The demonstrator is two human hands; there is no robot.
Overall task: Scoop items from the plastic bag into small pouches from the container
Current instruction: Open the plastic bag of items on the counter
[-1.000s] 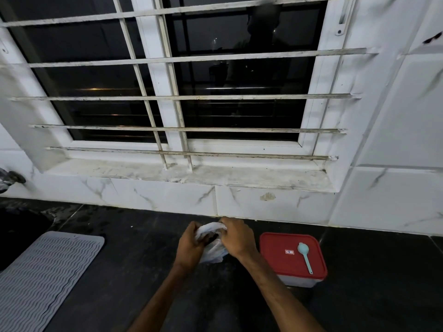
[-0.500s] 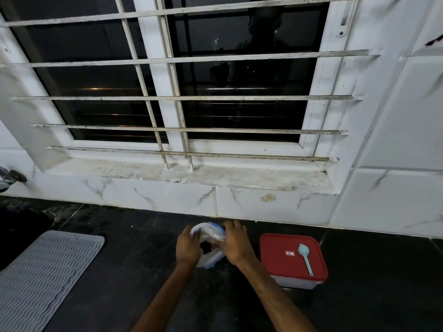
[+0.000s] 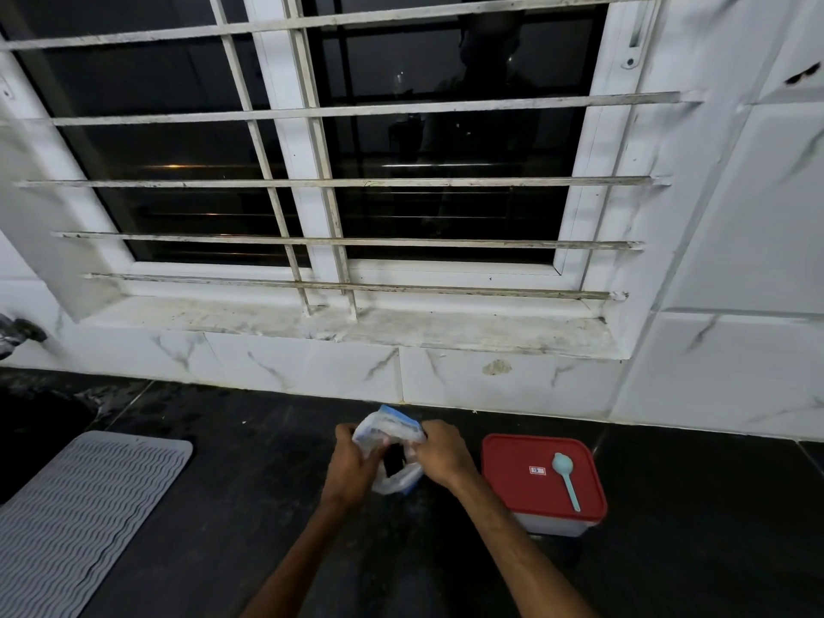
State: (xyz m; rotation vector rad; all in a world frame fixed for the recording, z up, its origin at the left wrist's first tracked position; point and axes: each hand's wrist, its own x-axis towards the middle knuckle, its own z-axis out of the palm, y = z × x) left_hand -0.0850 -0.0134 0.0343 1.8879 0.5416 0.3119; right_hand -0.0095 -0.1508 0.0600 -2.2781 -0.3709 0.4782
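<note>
Now the plastic bag is held above the dark counter, in the middle of the view and near the white tiled wall. It is gripped from both sides: the left hand is closed on its left edge and the right hand is closed on its right edge, so the mouth of the bag is pulled apart between them. A blue strip is seen along the rim of the bag, and something dark is seen inside the opening, but what it is cannot be told.

Just beside the right hand, on the counter, a container with a red lid is placed; the lid is on. A small light-blue spoon is laid on top of this lid, with its bowl toward the wall. Well apart on the left, a grey ribbed mat is spread on the counter. Above the wall tiles, a window with white bars is seen, and the glass behind is dark.
</note>
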